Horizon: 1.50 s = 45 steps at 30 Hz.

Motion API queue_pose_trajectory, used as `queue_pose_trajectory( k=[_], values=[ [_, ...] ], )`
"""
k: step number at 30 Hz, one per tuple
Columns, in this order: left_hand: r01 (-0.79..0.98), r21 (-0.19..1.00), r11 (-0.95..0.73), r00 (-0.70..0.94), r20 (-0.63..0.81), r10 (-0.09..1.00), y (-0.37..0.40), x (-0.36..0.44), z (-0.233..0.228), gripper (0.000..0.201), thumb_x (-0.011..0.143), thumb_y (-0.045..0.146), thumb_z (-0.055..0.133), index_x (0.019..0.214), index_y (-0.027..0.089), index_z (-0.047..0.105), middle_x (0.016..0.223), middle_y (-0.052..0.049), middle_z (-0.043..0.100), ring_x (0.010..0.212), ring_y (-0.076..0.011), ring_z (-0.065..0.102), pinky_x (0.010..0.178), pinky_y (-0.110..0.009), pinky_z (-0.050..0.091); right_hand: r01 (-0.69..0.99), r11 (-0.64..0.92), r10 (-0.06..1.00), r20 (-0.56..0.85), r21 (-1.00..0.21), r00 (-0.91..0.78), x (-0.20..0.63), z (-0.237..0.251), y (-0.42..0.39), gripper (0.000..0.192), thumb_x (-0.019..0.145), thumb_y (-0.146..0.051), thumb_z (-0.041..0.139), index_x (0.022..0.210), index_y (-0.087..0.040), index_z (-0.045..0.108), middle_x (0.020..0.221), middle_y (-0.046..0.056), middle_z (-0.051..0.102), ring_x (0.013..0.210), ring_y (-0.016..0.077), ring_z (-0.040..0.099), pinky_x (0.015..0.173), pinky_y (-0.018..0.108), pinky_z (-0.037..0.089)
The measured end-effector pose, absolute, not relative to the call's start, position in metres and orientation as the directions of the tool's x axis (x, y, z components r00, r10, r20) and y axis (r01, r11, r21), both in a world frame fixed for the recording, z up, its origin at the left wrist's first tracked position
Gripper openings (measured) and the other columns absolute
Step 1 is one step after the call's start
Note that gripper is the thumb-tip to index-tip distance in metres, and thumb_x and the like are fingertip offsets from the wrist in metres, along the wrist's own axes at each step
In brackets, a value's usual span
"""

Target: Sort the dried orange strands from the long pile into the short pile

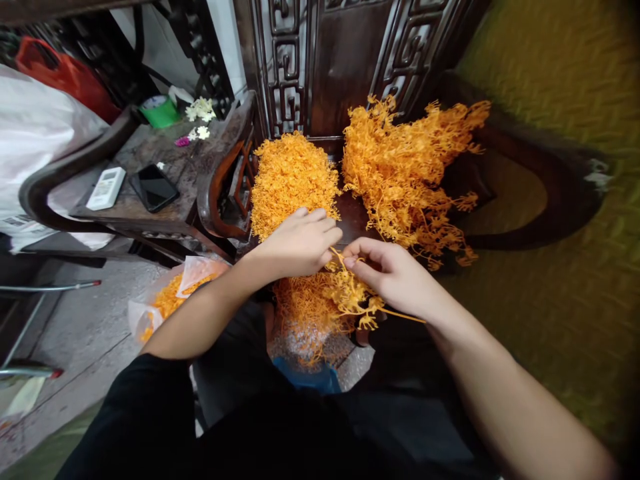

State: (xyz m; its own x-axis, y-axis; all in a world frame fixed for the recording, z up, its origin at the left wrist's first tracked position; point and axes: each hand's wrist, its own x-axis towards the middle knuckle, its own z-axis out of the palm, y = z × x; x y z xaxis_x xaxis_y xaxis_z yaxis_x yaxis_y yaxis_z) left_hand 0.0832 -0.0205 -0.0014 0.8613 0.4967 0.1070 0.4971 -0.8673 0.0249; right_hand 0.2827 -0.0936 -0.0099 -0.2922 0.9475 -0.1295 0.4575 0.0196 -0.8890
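A branched orange sprig, apparently an artificial flower stem, is between my two hands. My left hand is closed with the back up, its fingertips at the thin upper end of the sprig. Thumb and forefinger of my right hand pinch the sprig close by, and a stalk sticks out beneath the wrist. Just beyond my left hand is a dense orange heap of small florets. To its right lies a loose pile of orange sprigs. Below my hands, more orange pieces lie over clear plastic.
The heaps rest on a dark carved wooden chair. At left, a side table bears a phone, a white box and green tape. A plastic bag with orange pieces is on the floor near my left forearm.
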Motion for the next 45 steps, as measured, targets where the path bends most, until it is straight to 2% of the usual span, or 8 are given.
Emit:
queue_pose_trajectory(
  k=[10,17,22,27,31,37,41,45],
  values=[
    [0.510,0.208,-0.835,0.853,0.003,0.522,-0.022,0.088,0.001,0.022,0.089,0.021,0.044,0.098,0.018,0.063,0.097,-0.010,0.067,0.098,-0.0254,0.060,0.077,-0.038,0.046,0.136,-0.161,0.976,-0.178,-0.978,-0.127,0.285,-0.015,-0.097,0.024,0.088,-0.038,0.065,0.104,-0.020,0.063,0.071,-0.003,0.052,0.061,0.0122,0.042,0.056,0.027,0.032],
    [0.483,0.501,-0.718,0.846,-0.054,0.531,-0.023,0.095,-0.005,0.026,0.086,0.019,0.043,0.102,0.019,0.063,0.096,-0.006,0.069,0.089,-0.0200,0.062,0.075,-0.034,0.045,0.347,-0.077,0.963,-0.159,-0.935,-0.217,0.288,-0.021,-0.096,0.038,0.087,-0.054,0.072,0.083,-0.018,0.065,0.065,-0.002,0.053,0.054,0.0100,0.038,0.051,0.027,0.026],
    [0.479,0.655,-0.584,0.843,-0.159,0.513,-0.018,0.097,-0.003,0.022,0.091,0.029,0.044,0.096,0.019,0.063,0.080,-0.001,0.064,0.074,-0.0161,0.057,0.065,-0.031,0.039,0.321,-0.094,0.961,-0.170,-0.942,-0.218,0.296,-0.021,-0.095,0.044,0.087,-0.060,0.071,0.079,-0.017,0.065,0.063,-0.003,0.048,0.056,0.0095,0.035,0.052,0.027,0.025],
    [0.375,0.745,-0.551,0.911,-0.186,0.369,-0.015,0.096,0.000,0.029,0.092,0.044,0.055,0.093,0.017,0.065,0.082,0.000,0.065,0.074,-0.0134,0.055,0.065,-0.027,0.040,0.223,-0.146,0.932,-0.210,-0.964,-0.295,0.300,-0.015,-0.096,0.035,0.080,-0.051,0.081,0.083,-0.017,0.071,0.066,-0.002,0.055,0.059,0.0100,0.042,0.054,0.026,0.029],
    [0.404,0.626,-0.667,0.907,-0.178,0.382,-0.016,0.097,-0.005,0.037,0.092,0.053,0.057,0.081,0.019,0.066,0.072,0.001,0.061,0.068,-0.0135,0.054,0.064,-0.029,0.037,0.256,-0.137,0.920,-0.219,-0.957,-0.324,0.300,-0.015,-0.094,0.024,0.083,-0.040,0.076,0.080,-0.017,0.072,0.065,-0.001,0.060,0.057,0.0106,0.044,0.054,0.026,0.029],
    [0.400,0.229,-0.887,0.911,0.008,0.413,-0.022,0.099,-0.023,0.025,0.098,0.027,0.046,0.101,0.014,0.067,0.105,-0.013,0.068,0.096,-0.0229,0.061,0.081,-0.036,0.044,0.455,-0.065,0.958,-0.183,-0.888,-0.220,0.296,-0.022,-0.090,0.019,0.080,-0.036,0.074,0.077,-0.018,0.067,0.065,0.000,0.062,0.057,0.0128,0.048,0.054,0.027,0.035],
    [0.417,0.324,-0.849,0.902,-0.035,0.430,-0.016,0.098,-0.026,0.026,0.100,0.033,0.049,0.117,0.017,0.061,0.102,-0.008,0.071,0.084,-0.0199,0.065,0.071,-0.033,0.043,0.615,0.037,0.986,-0.070,-0.788,-0.150,0.290,-0.022,-0.093,0.030,0.087,-0.047,0.071,0.078,-0.020,0.064,0.066,0.001,0.064,0.057,0.0139,0.050,0.056,0.028,0.036],
    [0.421,0.251,-0.872,0.900,0.003,0.435,-0.007,0.097,-0.025,0.029,0.103,0.040,0.048,0.109,0.017,0.065,0.104,-0.010,0.071,0.086,-0.0213,0.067,0.070,-0.033,0.044,0.856,0.169,0.985,0.059,-0.488,-0.161,0.281,-0.018,-0.097,0.027,0.099,-0.040,0.056,0.090,-0.019,0.071,0.079,0.009,0.074,0.063,0.0206,0.061,0.062,0.033,0.035]
  ],
)
